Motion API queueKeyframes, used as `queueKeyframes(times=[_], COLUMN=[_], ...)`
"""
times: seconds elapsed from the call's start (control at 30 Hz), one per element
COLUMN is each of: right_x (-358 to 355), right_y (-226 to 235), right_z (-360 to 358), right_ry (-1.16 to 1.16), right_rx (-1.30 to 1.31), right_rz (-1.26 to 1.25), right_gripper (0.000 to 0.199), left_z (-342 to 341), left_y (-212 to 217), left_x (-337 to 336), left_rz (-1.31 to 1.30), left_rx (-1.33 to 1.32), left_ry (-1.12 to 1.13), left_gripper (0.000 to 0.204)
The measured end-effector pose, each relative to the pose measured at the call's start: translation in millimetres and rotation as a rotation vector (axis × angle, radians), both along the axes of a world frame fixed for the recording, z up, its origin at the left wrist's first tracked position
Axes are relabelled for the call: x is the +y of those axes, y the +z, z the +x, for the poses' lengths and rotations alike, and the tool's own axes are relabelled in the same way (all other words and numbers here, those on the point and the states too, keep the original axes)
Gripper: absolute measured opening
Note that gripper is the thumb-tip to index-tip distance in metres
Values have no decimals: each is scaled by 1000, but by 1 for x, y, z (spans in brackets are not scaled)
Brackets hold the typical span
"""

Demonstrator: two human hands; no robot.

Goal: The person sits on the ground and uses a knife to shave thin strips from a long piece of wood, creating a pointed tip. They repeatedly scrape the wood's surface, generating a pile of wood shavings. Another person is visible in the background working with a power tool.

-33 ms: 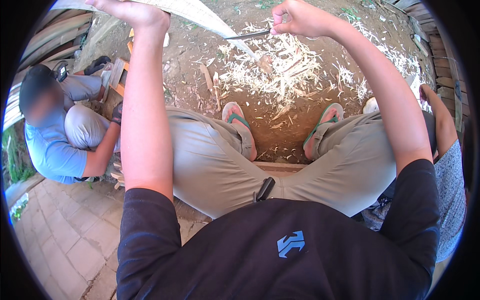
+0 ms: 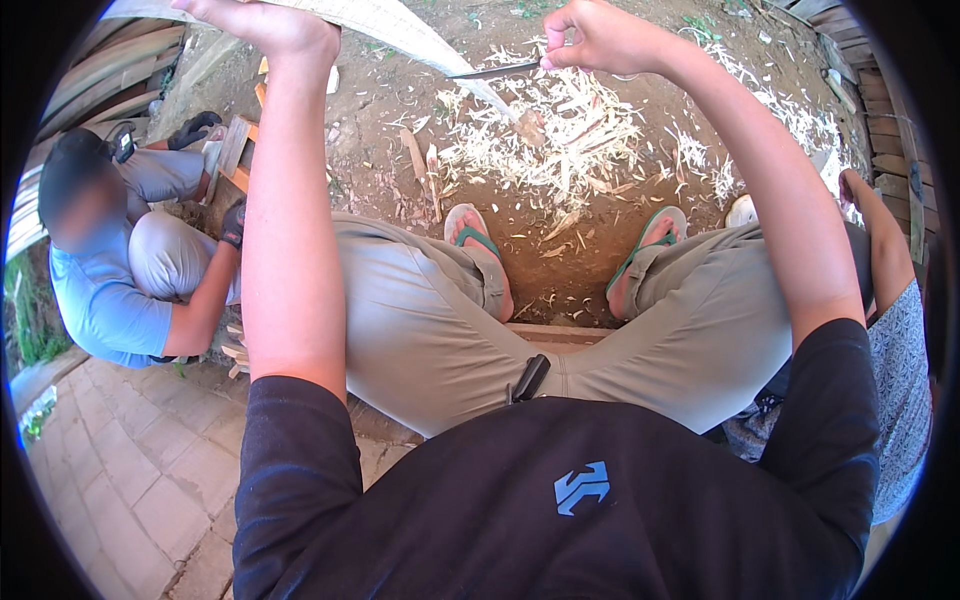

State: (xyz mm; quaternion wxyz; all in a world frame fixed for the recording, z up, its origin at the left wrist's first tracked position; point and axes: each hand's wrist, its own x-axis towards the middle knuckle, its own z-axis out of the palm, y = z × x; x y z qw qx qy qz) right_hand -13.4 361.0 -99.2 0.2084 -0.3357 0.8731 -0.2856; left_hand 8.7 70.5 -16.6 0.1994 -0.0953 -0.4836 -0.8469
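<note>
Left hand (image 2: 265, 22) is up at the top edge, grip closed around the upper end of a long pale wood strip (image 2: 400, 25) that slants down to the right, with its lower tip sitting on the dirt ground (image 2: 380, 110) right by the pile of shavings (image 2: 545, 140). Right hand (image 2: 600, 35) has its grip closed on the handle of a knife (image 2: 495, 71), and the dark blade points left and lies right against the strip about halfway down it. Can't tell if the edge is actually biting into the wood or just resting on it.

Shavings are scattered all over the ground between and ahead of the 2 feet, both in green flip-flops (image 2: 470, 235), thickest just under the knife. A few bigger wood offcuts (image 2: 420, 165) lie to the left of the pile. The person sits with knees spread in beige trousers (image 2: 420, 330) and a dark shirt.

Off to the left another person in a light blue shirt (image 2: 100, 300) crouches near some small wooden pieces (image 2: 238, 150). On the far right edge there's a third person's arm (image 2: 880, 230) and a patterned sleeve. Brick paving (image 2: 120, 480) shows at the lower left.
</note>
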Motion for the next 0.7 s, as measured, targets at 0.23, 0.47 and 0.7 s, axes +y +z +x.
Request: queueKeyframes(times=[0.23,0.47,0.7], right_x=[0,0,-11], right_y=[-4,-6,25], right_z=[-3,-5,26], right_ry=[15,56,-13], right_rx=[-27,43,276], right_rz=[7,5,200], right_gripper=[28,27,23], left_z=[1,-1,-12], left_y=[0,0,-3], left_x=[0,2,-2], left_rz=[17,30,55], left_rx=[-14,-5,-76], left_ry=[-14,-19,214], left_gripper=[97,96,87])
